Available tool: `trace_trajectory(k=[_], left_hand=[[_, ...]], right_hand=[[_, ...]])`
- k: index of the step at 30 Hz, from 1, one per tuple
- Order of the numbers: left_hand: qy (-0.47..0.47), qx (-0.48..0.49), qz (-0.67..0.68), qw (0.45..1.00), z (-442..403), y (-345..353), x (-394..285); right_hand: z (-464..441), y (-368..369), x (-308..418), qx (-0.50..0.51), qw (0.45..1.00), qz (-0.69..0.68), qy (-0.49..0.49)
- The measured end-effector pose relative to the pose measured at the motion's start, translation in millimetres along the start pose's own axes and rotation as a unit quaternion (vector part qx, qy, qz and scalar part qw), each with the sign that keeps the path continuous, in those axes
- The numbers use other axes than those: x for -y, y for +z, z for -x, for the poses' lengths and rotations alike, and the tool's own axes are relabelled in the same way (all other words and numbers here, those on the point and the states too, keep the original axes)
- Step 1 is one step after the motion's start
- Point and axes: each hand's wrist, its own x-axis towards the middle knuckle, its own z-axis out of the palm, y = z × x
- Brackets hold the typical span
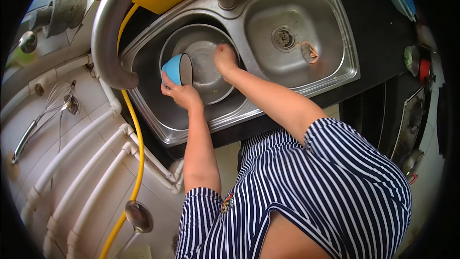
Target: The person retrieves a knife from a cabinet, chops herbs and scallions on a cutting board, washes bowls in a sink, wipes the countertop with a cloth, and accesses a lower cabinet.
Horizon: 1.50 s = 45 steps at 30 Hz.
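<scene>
A blue bowl (pixel 172 69) with a pale inside and dark rim is tilted on its side, its mouth turned to the right. My left hand (pixel 183 95) is closed around its lower edge. Under it stands a wide round metal basin (pixel 205 88) with a little water in it, set in the left sink bowl (pixel 143 85). Over the basin's right side, my right hand (pixel 224 59) is curled closed and slightly blurred. What its fingers hold, if anything, is hidden. The two hands are apart.
The right sink bowl (pixel 268 64) has a drain strainer (pixel 283 38) and some scraps (pixel 309 52) near it. A curved metal faucet (pixel 106 29) arches at the left. A yellow hose (pixel 139 148), white pipes (pixel 79 153) and a whisk (pixel 45 110) are along the wall.
</scene>
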Motion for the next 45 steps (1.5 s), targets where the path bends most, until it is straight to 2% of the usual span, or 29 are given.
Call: trace_trajectory(k=[2, 6, 7, 8, 9, 10, 11, 12, 13, 14, 15, 17, 18, 19, 20, 21, 23, 25, 27, 29, 30, 31, 33, 34, 36, 41, 43, 44, 45], left_hand=[[-0.012, 0.033, -0.04, 0.999, -1.9, 4.3, 3.6], [0.057, -0.025, -0.082, 0.995, -5.1, 43.8, 57.0], [0.058, -0.02, -0.084, 0.995, -5.7, 36.2, 49.6], [-0.106, 0.073, 0.103, 0.986, -7.9, 23.5, 30.3], [-0.265, 0.159, 0.285, 0.907, -9.5, 18.4, 18.1], [-0.278, 0.2, 0.321, 0.883, -15.1, 17.4, 27.1], [-0.291, 0.235, 0.345, 0.861, -22.9, 15.7, 38.2], [-0.32, 0.291, 0.414, 0.801, -45.8, 41.2, 91.9], [-0.345, 0.345, 0.476, 0.732, -67.7, 65.0, 136.9], [-0.339, 0.437, 0.39, 0.736, -73.9, 43.5, 122.5], [-0.364, 0.456, 0.368, 0.724, -70.0, 17.5, 85.5], [-0.381, 0.44, 0.387, 0.715, -66.5, 6.1, 62.9], [-0.389, 0.389, 0.456, 0.699, -59.8, 11.4, 62.7], [-0.394, 0.335, 0.521, 0.679, -50.0, 22.2, 64.3], [-0.404, 0.255, 0.491, 0.728, -38.7, 45.4, 74.3], [-0.354, 0.277, 0.556, 0.699, -31.9, 66.8, 94.7], [-0.341, 0.272, 0.548, 0.713, -41.1, 68.4, 102.1], [-0.377, 0.331, 0.477, 0.721, -47.8, 23.5, 65.3], [-0.348, 0.359, 0.471, 0.726, -51.9, 19.2, 59.6], [-0.374, 0.296, 0.523, 0.706, -46.0, 40.3, 69.1], [-0.347, 0.249, 0.538, 0.727, -39.3, 70.5, 87.2], [-0.368, 0.248, 0.551, 0.707, -32.6, 61.5, 65.4], [-0.371, 0.283, 0.505, 0.726, -41.1, 46.0, 57.7], [-0.396, 0.316, 0.48, 0.717, -45.5, 32.4, 53.6], [-0.442, 0.376, 0.462, 0.671, -60.2, 23.0, 55.9], [-0.394, 0.417, 0.459, 0.679, -56.7, 20.3, 60.1], [-0.252, 0.383, 0.444, 0.77, -54.3, 27.2, 63.5], [-0.171, 0.308, 0.402, 0.845, -55.3, 29.2, 65.2], [-0.172, 0.309, 0.399, 0.846, -60.6, 24.4, 70.2]], right_hand=[[-19.3, 26.7, -13.3, -0.169, 0.978, -0.028, -0.12], [-10.6, 46.9, -31.8, -0.158, 0.985, 0.068, -0.026], [-4.9, 44.4, -32.0, 0.056, 0.972, -0.171, 0.148], [0.8, 41.5, -29.7, 0.261, 0.831, -0.39, 0.298], [10.0, 43.5, -23.7, 0.345, 0.838, -0.339, 0.253], [23.2, 45.7, -18.2, 0.425, 0.834, -0.283, 0.209], [30.3, 42.2, -16.4, 0.424, 0.835, -0.283, 0.209], [36.0, 36.2, -14.2, 0.482, 0.873, -0.058, -0.04], [41.0, 26.4, -9.1, 0.483, 0.81, 0.175, -0.284], [49.5, -11.3, 43.3, 0.518, 0.748, 0.33, -0.251], [32.8, -9.3, 26.2, 0.513, 0.75, 0.331, -0.252], [-10.1, 4.8, -23.0, 0.379, 0.655, 0.428, -0.494], [1.8, 4.0, -18.9, 0.308, 0.554, 0.557, -0.537], [15.8, 10.4, -13.7, 0.307, 0.556, 0.556, -0.536], [30.5, 21.2, -6.7, 0.362, 0.653, 0.502, -0.436], [38.1, 26.6, 0.3, 0.408, 0.734, 0.435, -0.325], [30.5, 23.1, -5.7, 0.432, 0.728, 0.435, -0.307], [-1.9, 14.0, -43.6, 0.23, 0.632, 0.398, -0.625], [-11.3, 12.5, -33.2, 0.262, 0.548, 0.47, -0.64], [23.2, 17.0, -0.3, 0.396, 0.634, 0.516, -0.418], [41.5, 22.2, 11.0, 0.39, 0.755, 0.421, -0.316], [45.4, 32.3, -0.2, 0.349, 0.81, 0.382, -0.276], [26.5, 28.6, -33.7, 0.321, 0.749, 0.305, -0.494], [23.2, 20.6, -30.8, 0.32, 0.75, 0.304, -0.493], [15.1, -0.9, 0.6, 0.388, 0.585, 0.542, -0.463], [13.9, -8.3, 62.2, 0.463, 0.677, 0.472, -0.323], [-6.1, -7.9, 68.6, 0.556, 0.714, 0.374, -0.203], [-21.4, -0.1, 61.2, 0.577, 0.721, 0.317, -0.215], [-36.7, 4.7, 53.0, 0.578, 0.722, 0.315, -0.214]])
